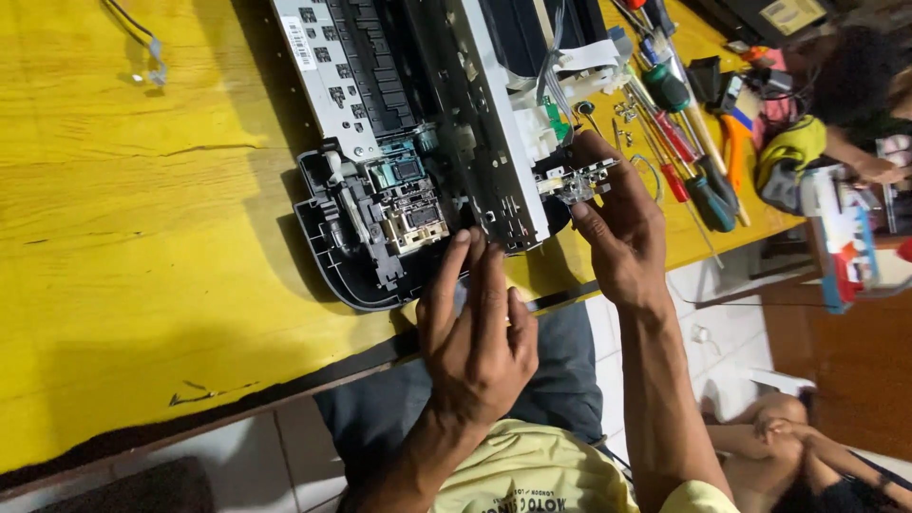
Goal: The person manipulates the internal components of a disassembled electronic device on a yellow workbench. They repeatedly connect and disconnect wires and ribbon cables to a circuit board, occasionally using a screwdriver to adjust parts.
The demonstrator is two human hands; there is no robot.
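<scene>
Hands at work on an opened printer (427, 142), seen from my head camera looking down at a yellow table (123, 237). The printer lies stripped of its cover near the table's front edge, its black base, metal frame and print carriage (408, 195) exposed.

My left hand (475, 332) rests with fingers spread and straight, fingertips touching the lower edge of the metal frame; it grips nothing. My right hand (617, 228) pinches a small grey and white plastic part (578, 180) between thumb and fingers, just beside the printer's right end.

I judge the printer body fairly heavy and stiff, best held by the metal frame or the black base. The small part looks light, brittle and easy to snap, so a gentle hold on its edges suits it. A white ribbon cable (589, 55) and thin wires by the right end look fragile.

To the right lie several screwdrivers (679, 142) with green and red handles, close to my right hand, and loose screws (625, 112) near them. Another person's arm (860, 161) shows at the far right, well apart.
</scene>
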